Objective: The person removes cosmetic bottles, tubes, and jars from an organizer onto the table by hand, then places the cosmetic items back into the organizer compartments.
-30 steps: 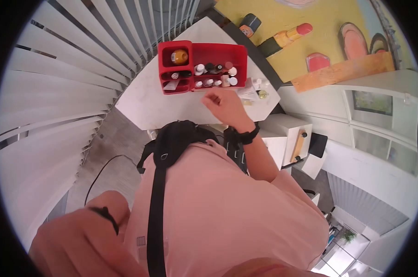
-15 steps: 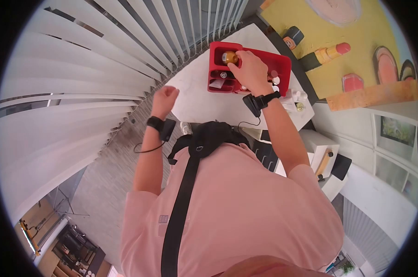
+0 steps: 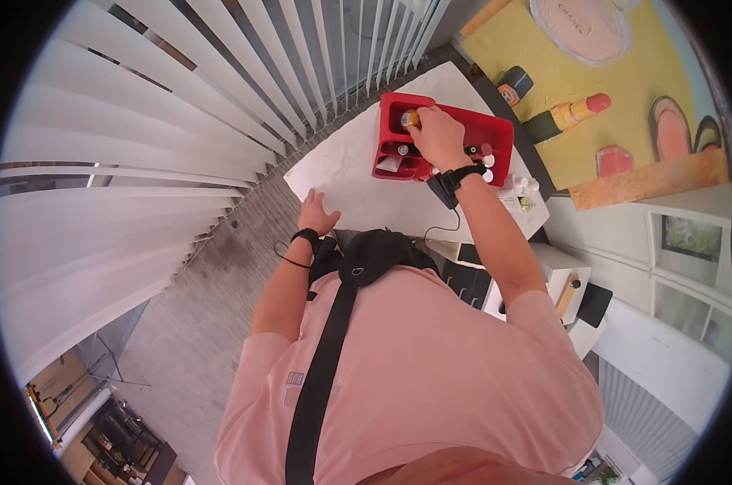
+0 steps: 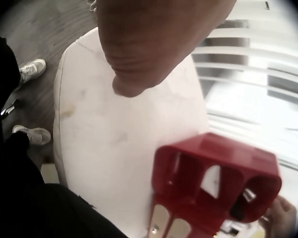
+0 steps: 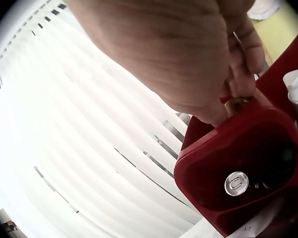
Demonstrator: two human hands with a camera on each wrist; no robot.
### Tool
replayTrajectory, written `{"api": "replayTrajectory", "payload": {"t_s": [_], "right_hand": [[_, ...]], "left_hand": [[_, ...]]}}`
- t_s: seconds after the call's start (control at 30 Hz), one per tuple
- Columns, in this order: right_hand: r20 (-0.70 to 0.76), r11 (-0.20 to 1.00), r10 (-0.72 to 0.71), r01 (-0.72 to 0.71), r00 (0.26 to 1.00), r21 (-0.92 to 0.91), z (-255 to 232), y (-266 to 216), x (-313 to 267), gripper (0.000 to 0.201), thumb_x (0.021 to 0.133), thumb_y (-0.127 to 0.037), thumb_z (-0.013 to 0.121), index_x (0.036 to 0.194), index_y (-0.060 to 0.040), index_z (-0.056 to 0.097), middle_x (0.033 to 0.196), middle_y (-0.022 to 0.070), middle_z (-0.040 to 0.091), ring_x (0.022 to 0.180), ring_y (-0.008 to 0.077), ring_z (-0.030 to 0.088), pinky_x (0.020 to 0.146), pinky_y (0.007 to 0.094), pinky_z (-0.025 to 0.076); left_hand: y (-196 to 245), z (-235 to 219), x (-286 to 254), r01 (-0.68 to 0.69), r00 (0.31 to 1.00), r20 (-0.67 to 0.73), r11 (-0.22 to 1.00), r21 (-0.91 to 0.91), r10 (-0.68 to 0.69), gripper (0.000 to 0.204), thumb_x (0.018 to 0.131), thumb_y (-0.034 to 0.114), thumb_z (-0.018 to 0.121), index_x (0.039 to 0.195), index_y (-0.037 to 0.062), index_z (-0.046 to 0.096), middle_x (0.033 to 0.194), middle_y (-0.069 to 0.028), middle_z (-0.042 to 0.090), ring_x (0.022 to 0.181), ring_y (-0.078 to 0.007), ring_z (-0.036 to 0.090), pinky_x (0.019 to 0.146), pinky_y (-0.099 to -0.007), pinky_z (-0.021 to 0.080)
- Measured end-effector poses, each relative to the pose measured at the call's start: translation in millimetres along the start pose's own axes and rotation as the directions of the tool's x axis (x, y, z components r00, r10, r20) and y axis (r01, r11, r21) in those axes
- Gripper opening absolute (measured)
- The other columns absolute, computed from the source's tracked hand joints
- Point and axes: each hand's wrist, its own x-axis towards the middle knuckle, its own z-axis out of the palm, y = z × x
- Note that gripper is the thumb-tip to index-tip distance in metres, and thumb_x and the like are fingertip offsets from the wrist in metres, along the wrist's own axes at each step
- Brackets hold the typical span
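My right hand (image 3: 439, 139) reaches into the back-left compartment of a red organizer (image 3: 487, 128). Its thumb and fingers are around the top of an amber, rounded bottle (image 3: 409, 120), which still sits inside that compartment. In the right wrist view the bottle's amber top (image 5: 237, 105) shows between thumb and fingertips, the rest hidden by the red wall. My left hand (image 3: 318, 213) is at the near left edge of the white table (image 3: 338, 166), its fingers spread and loose, holding nothing.
Beside the amber bottle's compartment is a round silver cap (image 5: 237, 183); a white-topped bottle (image 5: 295, 85) stands farther right. Small white items (image 3: 521, 187) lie right of the organizer. Vertical blinds (image 3: 301, 73) hang at the left, and a makeup painting (image 3: 568, 97) leans behind.
My right hand has moved from in front of the organizer up to the amber bottle and closed around its top. My left hand has come from down by the body to the table edge.
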Motion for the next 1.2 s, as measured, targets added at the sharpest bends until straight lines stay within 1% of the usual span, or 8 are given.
{"api": "replayTrajectory", "payload": {"t_s": [0.2,0.37,0.5,0.57,0.67,0.8,1.1,1.2], "right_hand": [[0.008,1.0,-0.009,0.009,1.0,0.023,0.2,-9.9,8.1,0.033,0.088,-0.03,0.081,0.106,-0.0043,0.072,0.109,0.0135,0.073,0.101,0.0354,0.072,0.083,0.0489,0.058],[0.137,0.991,0.137,-0.137,0.981,-0.005,-6.7,-20.9,17.4,0.038,0.086,-0.038,0.083,0.104,-0.0057,0.076,0.104,0.0171,0.077,0.1,0.0366,0.074,0.083,0.0488,0.059],[0.175,0.986,0.168,-0.163,0.97,-0.045,-4.5,-23.9,26.9,0.039,0.085,-0.039,0.083,0.104,-0.0053,0.078,0.101,0.0177,0.078,0.099,0.0367,0.075,0.083,0.0488,0.059],[0.207,0.986,0.167,-0.157,0.964,-0.061,-3.8,-24.1,31.4,0.049,0.085,-0.046,0.08,0.106,-0.0024,0.076,0.102,0.0185,0.078,0.099,0.0365,0.075,0.084,0.0485,0.059],[0.23,0.98,0.198,-0.189,0.953,-0.063,-7.8,-27.8,32.2,0.044,0.084,-0.042,0.081,0.105,-0.0041,0.078,0.102,0.0172,0.079,0.1,0.036,0.076,0.084,0.0481,0.059],[0.247,0.972,0.234,-0.222,0.94,-0.079,-10.1,-29.9,30.6,0.044,0.083,-0.044,0.08,0.105,-0.0051,0.078,0.102,0.0175,0.079,0.099,0.0354,0.076,0.084,0.0478,0.059],[0.193,0.969,0.246,-0.237,0.95,-0.067,-0.7,-30.7,32.3,0.043,0.082,-0.042,0.08,0.104,-0.0054,0.077,0.102,0.0163,0.079,0.1,0.0335,0.076,0.084,0.0472,0.06],[0.234,0.967,0.253,-0.248,0.939,-0.052,-5.9,-28.4,32.1,0.045,0.081,-0.044,0.08,0.105,-0.0055,0.077,0.103,0.0166,0.079,0.101,0.0338,0.076,0.085,0.0467,0.06]], "left_hand": [[-8.3,-2.4,8.1,0.008,0.999,0.038,0.997,-0.083,-0.005,0.082,0.084,0.045,0.079,0.148,0.0004,0.055,0.165,-0.028,0.038,0.149,-0.0447,0.041,0.122,-0.0489,0.039],[-13.1,-5.5,9.8,-0.005,0.998,0.054,0.994,-0.111,0.011,0.081,0.085,0.045,0.078,0.148,-0.0008,0.055,0.164,-0.0287,0.04,0.149,-0.0429,0.043,0.122,-0.0474,0.039],[-14.7,-6.3,9.5,-0.02,0.998,0.059,0.994,-0.104,0.026,0.079,0.085,0.044,0.078,0.146,-0.0015,0.057,0.163,-0.0289,0.041,0.149,-0.0424,0.044,0.122,-0.0465,0.039],[-14.2,-7.2,10.6,-0.019,0.998,0.059,0.995,-0.102,0.025,0.076,0.085,0.043,0.078,0.144,-0.0019,0.059,0.163,-0.0287,0.042,0.148,-0.042,0.044,0.122,-0.0456,0.04],[-14.8,-8.5,10.0,-0.02,0.997,0.065,0.995,-0.101,0.027,0.075,0.085,0.043,0.078,0.142,-0.0022,0.06,0.163,-0.0286,0.042,0.148,-0.0414,0.046,0.121,-0.0453,0.04],[-13.3,-9.6,8.5,-0.023,0.997,0.066,0.995,-0.094,0.029,0.074,0.085,0.042,0.078,0.141,-0.0019,0.061,0.163,-0.0284,0.042,0.146,-0.0415,0.047,0.12,-0.0458,0.042],[-6.3,-13.1,6.7,-0.019,0.997,0.069,0.999,-0.042,0.022,0.071,0.084,0.042,0.078,0.141,0.0006,0.063,0.164,-0.0263,0.042,0.144,-0.0411,0.05,0.117,-0.047,0.045],[-9.0,-12.4,6.6,-0.017,0.997,0.069,0.999,-0.048,0.021,0.071,0.084,0.042,0.078,0.14,0.0011,0.064,0.164,-0.0257,0.043,0.144,-0.0412,0.05,0.117,-0.0475,0.045]]}}
